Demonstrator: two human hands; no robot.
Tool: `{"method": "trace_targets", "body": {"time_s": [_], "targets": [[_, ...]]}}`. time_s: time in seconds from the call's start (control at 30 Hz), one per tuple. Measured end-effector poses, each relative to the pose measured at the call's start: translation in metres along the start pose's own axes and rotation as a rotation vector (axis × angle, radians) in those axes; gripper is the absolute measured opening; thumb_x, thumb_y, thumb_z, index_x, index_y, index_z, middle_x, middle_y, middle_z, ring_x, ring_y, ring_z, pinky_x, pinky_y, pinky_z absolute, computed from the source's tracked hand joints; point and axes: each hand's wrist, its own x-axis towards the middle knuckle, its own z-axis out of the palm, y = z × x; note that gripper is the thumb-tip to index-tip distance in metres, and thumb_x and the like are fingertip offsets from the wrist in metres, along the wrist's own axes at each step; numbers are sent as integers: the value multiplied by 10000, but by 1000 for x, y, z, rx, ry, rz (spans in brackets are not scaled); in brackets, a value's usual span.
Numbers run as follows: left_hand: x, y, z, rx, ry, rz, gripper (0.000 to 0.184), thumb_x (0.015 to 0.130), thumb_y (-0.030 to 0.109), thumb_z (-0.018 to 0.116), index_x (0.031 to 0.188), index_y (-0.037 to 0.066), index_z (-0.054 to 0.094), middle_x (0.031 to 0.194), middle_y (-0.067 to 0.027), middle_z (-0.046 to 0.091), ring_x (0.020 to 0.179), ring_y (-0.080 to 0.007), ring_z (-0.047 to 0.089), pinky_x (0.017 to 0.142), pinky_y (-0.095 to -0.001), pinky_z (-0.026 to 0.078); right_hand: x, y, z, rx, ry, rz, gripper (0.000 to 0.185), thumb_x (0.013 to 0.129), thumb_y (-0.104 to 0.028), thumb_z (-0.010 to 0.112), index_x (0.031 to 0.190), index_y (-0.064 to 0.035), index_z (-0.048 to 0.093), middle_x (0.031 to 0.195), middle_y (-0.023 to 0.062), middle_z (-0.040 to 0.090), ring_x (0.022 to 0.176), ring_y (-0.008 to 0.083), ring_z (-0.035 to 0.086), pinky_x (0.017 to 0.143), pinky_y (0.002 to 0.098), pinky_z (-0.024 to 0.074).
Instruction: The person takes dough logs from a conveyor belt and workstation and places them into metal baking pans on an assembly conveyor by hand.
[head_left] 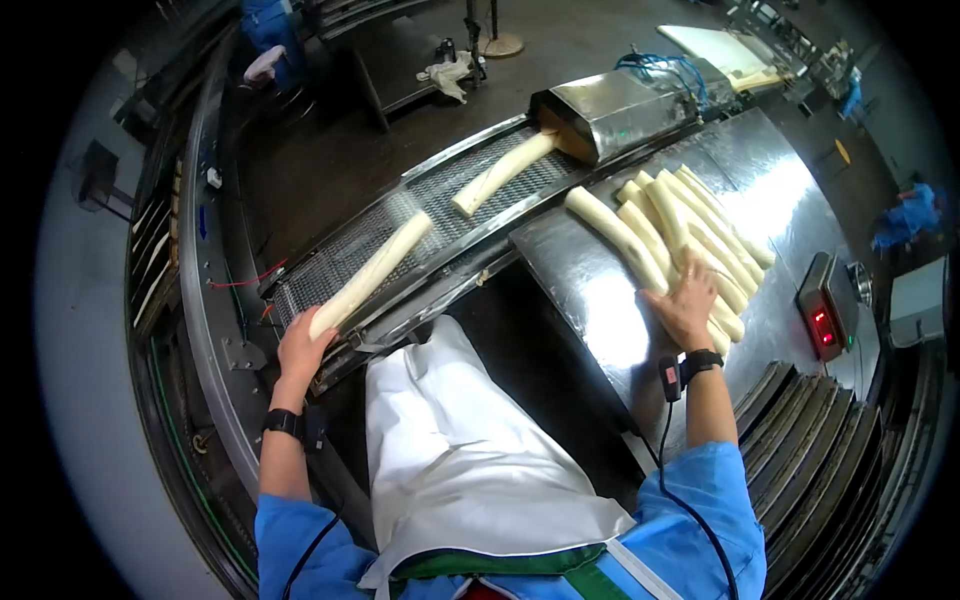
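Near the lower end of the mesh conveyor (290,287), my left hand (303,345) is wrapped round the near end of a long pale dough roll (375,268). Another dough roll (505,172) lies farther up the belt, its far end at the opening of a metal machine (625,110). On the steel table (590,270) to the right, my right hand (688,300) rests with spread fingers on a pile of several dough rolls (700,225), over their near part. The leftmost roll (612,232) of this group lies beside my thumb.
A scale (826,305) with red digits stands at the table's right. Stacked dark trays (810,440) are at the lower right. A metal rail (205,260) runs along the left. Two people in blue, one at the top left (270,35) and one at the far right (912,213), are distant.
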Motion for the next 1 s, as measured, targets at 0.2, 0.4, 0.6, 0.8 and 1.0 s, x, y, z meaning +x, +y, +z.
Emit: {"method": "trace_targets", "body": {"time_s": [0.2,0.4,0.6,0.8,1.0], "targets": [[-15,-16,-10,-44,4,-115,485,755,201,685,1191,45,541,1098,-167,567,1052,-313,542,854,-383,438,-8,-5,-7,26,-128,-137,984,578,-515,749,1376,-134,317,1323,210,375,1189,377,380,991,483,267],[-13,-21,-19,-241,-60,-292,432,748,192,709,1120,12,582,915,-136,639,782,-272,622,715,-369,487,-11,-40,-8,-57,-84,-211,791,690,-543,682,1320,-154,405,1346,239,342,1207,399,366,1003,488,262],[-19,-4,-30,-1521,-233,-708,293,828,271,633,942,2,600,748,-84,611,591,-165,591,536,-280,491,17,-64,-4,-143,-134,64,590,775,-410,648,1268,-144,464,1253,222,450,1127,389,455,908,478,377],[2,147,-76,-1483,-722,-243,289,820,143,631,1036,-12,518,781,-77,586,599,-132,594,524,-241,509,-14,-241,-39,898,-111,-710,640,650,-88,734,1227,-44,460,1223,200,471,1178,358,435,987,427,366],[38,201,-88,-2087,-1063,128,612,926,467,425,1191,-83,461,915,-203,604,704,-212,629,631,-288,537,-9,-236,-53,1047,-214,-400,387,708,-126,660,1062,-26,540,822,182,621,780,289,625,711,362,479]]}}
